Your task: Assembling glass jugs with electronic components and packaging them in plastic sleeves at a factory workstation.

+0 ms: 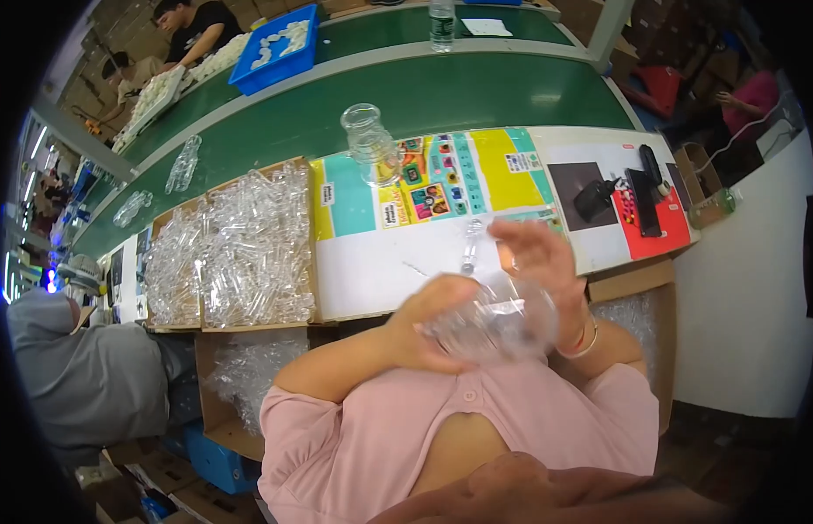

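A clear, rounded vessel [515, 321], blurred by motion, is held tilted close to my chest. My left hand [434, 321] is closed around its left side. My right hand [546, 262] rises along the vessel's right side, with its fingers stretched out and apart; whether the palm touches the vessel I cannot tell. Just beyond my hands, a small clear tube-like piece [471, 246] is on the white part of the work surface [363, 271]. Farther off, a clear waisted vessel [370, 144] stands upright on the printed sheet.
At left, a cardboard box [315, 253] holds many clear pieces. Clear bottle-shaped pieces [183, 164] lie on the green conveyor [529, 87]. A blue tray [312, 52], a water bottle [441, 26], a dark bottle [593, 199] and a phone-like black object [644, 203] are around. Co-workers sit nearby.
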The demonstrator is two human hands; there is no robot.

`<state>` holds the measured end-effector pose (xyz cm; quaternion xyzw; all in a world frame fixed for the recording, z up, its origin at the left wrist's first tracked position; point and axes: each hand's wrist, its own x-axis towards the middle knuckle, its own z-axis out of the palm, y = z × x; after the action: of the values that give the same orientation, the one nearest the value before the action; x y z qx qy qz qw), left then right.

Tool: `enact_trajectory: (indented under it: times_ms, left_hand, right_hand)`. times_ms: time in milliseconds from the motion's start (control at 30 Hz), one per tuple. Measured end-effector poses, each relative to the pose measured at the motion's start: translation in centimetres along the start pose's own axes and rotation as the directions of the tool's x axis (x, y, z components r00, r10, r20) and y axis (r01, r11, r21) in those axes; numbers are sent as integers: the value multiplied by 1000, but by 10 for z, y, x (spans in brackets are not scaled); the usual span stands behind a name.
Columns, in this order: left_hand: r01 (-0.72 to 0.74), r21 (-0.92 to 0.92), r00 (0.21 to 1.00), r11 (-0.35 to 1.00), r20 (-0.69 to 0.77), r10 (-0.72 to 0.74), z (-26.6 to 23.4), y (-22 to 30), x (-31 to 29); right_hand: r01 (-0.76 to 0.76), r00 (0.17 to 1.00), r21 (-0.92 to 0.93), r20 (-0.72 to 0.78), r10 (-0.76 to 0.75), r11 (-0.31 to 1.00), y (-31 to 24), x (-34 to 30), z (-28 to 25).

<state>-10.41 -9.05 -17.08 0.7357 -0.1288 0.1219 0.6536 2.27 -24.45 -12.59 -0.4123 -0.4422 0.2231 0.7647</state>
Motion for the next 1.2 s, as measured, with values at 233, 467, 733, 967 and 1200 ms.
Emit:
enact_trajectory:
  times_ms: [233,467,733,967,1200]
  left_hand:
    - [-477,206,866,855,277,416,11,22,-16]
    - [-249,68,968,966,-22,251,17,-12,-39]
    - [-273,1,859,962,-449,245,1,-22,-30]
    - [56,-452,780,890,-537,-322,-14,-24,-39]
    - [-61,-822,782,567,-392,-484,-18,-34,-47]
  right_hand:
    - [226,767,-20,619,-165,974,4,-39,3]
    - [33,951,-128,308,8,991,17,-7,8]
    - [289,956,-674,232,-177,680,69,-6,24]
    - [-490,799,80,439,411,868,81,-18,16]
    - [43,895,-876,247,371,480,66,23,-50]
